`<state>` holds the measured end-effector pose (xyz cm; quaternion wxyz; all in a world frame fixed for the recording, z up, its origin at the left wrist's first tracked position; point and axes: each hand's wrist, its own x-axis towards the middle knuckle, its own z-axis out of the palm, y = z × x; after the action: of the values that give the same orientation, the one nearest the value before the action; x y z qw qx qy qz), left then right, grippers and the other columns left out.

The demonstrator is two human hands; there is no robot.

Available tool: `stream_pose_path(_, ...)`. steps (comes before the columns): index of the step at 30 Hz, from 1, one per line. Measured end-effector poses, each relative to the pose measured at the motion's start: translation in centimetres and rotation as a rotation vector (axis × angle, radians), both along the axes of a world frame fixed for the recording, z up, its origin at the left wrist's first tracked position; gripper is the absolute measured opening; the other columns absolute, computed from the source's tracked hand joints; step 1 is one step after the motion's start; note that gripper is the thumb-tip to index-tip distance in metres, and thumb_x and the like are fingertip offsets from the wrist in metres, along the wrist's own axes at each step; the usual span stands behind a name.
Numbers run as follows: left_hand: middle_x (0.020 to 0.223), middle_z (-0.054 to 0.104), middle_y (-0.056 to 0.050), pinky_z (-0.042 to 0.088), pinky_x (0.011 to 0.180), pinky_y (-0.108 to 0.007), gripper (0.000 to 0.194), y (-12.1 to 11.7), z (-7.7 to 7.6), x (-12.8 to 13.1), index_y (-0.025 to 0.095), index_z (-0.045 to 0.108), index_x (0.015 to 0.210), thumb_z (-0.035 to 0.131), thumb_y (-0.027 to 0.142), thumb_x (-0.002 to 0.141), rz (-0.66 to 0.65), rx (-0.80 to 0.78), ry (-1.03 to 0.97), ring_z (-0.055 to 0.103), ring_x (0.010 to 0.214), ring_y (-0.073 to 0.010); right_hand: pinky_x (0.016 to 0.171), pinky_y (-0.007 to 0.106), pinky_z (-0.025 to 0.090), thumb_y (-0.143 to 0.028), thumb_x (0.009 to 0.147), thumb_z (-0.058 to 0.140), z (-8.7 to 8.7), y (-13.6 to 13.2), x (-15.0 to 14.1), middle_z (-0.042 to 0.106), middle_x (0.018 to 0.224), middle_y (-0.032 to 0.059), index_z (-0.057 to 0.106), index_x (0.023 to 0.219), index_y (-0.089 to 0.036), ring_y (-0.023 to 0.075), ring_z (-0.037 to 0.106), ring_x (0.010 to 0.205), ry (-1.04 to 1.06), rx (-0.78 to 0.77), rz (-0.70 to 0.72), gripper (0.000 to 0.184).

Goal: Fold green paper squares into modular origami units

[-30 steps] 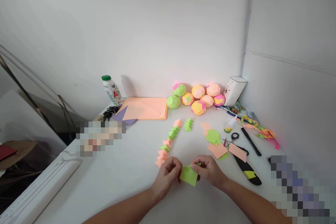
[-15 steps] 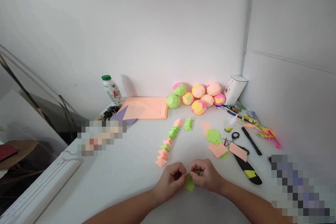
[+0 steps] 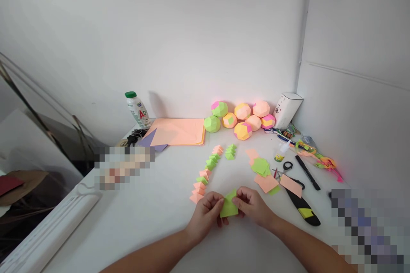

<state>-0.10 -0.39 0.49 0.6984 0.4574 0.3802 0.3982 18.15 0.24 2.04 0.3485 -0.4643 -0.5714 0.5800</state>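
A small green piece of paper [image 3: 228,206] is held up between both hands, low over the front of the white table. My left hand [image 3: 206,213] pinches its left edge between thumb and fingers. On the other side, my right hand [image 3: 252,207] grips the upper right edge. Just beyond the hands runs a slanting row of folded peach and green paper pieces [image 3: 205,173], with a short stack of folded green pieces [image 3: 230,152] beside its far end. To the right of them lie loose green paper squares [image 3: 261,166] and peach paper pieces [image 3: 267,183].
Faceted paper balls [image 3: 242,131] sit against the wall, near peach sheets [image 3: 179,131] and a bottle with a green cap [image 3: 137,110]. At right lie a glue bottle [image 3: 280,153], scissors [image 3: 287,165], a black-and-yellow cutter [image 3: 303,209] and a black pen [image 3: 307,172].
Both hands have risen slightly away from me. The green paper has turned and now shows more of its face between my fingers.
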Motion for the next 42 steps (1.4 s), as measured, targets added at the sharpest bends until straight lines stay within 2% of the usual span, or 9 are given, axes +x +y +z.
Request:
stream_pose_path(5,0.065,0.066,-0.001,0.048,0.058,-0.028,0.03,0.0,0.4,-0.1,0.018,0.059,0.085,0.051,0.047,0.085,-0.008,0.025,-0.051,0.062,0.063,-0.0172,0.049,0.023,0.042,-0.043,0.079,0.062,-0.4,0.2,0.1,0.056,0.061,-0.0011,0.047,0.069,-0.017,0.0116,0.054,0.053,0.045,-0.04,0.057,0.032)
stream_pose_path(13,0.082,0.062,-0.001,0.044,0.071,-0.028,0.027,0.1,0.3,-0.4,0.019,0.063,0.087,0.065,0.043,0.076,0.056,0.012,-0.052,0.056,0.076,-0.015,0.047,0.022,0.04,-0.042,0.072,0.067,-0.3,0.5,0.2,0.052,0.056,-0.004,0.047,0.065,-0.016,0.0096,0.051,0.048,0.04,-0.12,0.051,0.033)
stream_pose_path(19,0.083,0.055,0.0,0.042,0.069,-0.027,0.033,0.2,0.0,-0.4,0.023,0.061,0.097,0.074,0.034,0.069,0.008,0.03,-0.161,0.052,0.078,-0.0147,0.039,0.018,0.026,-0.03,0.07,0.064,-0.2,0.6,0.5,0.042,0.047,-0.0081,0.046,0.062,-0.017,0.0052,0.036,0.041,-0.022,-0.187,0.073,0.024)
stream_pose_path(23,0.085,0.056,-0.001,0.042,0.066,-0.028,0.034,0.2,-0.2,-0.3,0.023,0.06,0.099,0.075,0.033,0.069,-0.058,0.044,-0.19,0.052,0.078,-0.0153,0.04,0.018,0.022,-0.024,0.069,0.063,-0.3,0.5,0.6,0.04,0.046,-0.0086,0.045,0.061,-0.017,0.0044,0.032,0.041,-0.018,-0.178,0.104,0.021)
stream_pose_path(26,0.083,0.058,-0.002,0.043,0.066,-0.028,0.03,0.1,0.1,-0.4,0.021,0.06,0.098,0.07,0.036,0.074,-0.082,0.026,-0.157,0.053,0.075,-0.0149,0.04,0.018,0.025,-0.027,0.07,0.063,-0.2,0.5,0.5,0.04,0.048,-0.0082,0.045,0.061,-0.017,0.0049,0.033,0.042,-0.008,-0.17,0.099,0.022)
stream_pose_path(30,0.086,0.059,-0.001,0.044,0.065,-0.027,0.035,0.0,0.5,-0.4,0.021,0.056,0.102,0.069,0.04,0.074,-0.043,0.022,-0.133,0.054,0.074,-0.0142,0.047,0.02,0.037,-0.038,0.072,0.064,0.1,0.5,0.5,0.048,0.059,-0.0044,0.051,0.067,-0.015,0.0075,0.044,0.051,0.053,-0.144,0.112,0.027)
stream_pose_path(34,0.078,0.058,0.0,0.046,0.063,-0.029,0.028,0.1,0.5,-0.3,0.019,0.053,0.091,0.065,0.041,0.078,-0.005,0.04,-0.17,0.054,0.067,-0.0133,0.051,0.02,0.04,-0.039,0.07,0.071,0.1,0.5,0.6,0.057,0.071,-0.0003,0.056,0.081,-0.014,0.0101,0.051,0.061,0.066,-0.17,0.184,0.031)
stream_pose_path(37,0.074,0.059,0.001,0.046,0.063,-0.029,0.027,0.1,0.6,-0.2,0.019,0.049,0.081,0.066,0.039,0.077,0.015,0.02,-0.173,0.056,0.066,-0.0136,0.051,0.021,0.042,-0.04,0.069,0.071,0.2,0.5,0.5,0.057,0.067,-0.0003,0.054,0.074,-0.014,0.0101,0.051,0.057,0.062,-0.159,0.13,0.031)
stream_pose_path(42,0.072,0.063,-0.001,0.043,0.065,-0.027,0.029,-0.2,1.2,-0.3,0.018,0.046,0.072,0.069,0.037,0.075,-0.102,0.009,-0.118,0.059,0.072,-0.0156,0.05,0.022,0.043,-0.04,0.072,0.067,0.3,0.6,0.3,0.055,0.062,-0.0017,0.052,0.07,-0.016,0.011,0.052,0.056,0.118,-0.124,0.018,0.029)
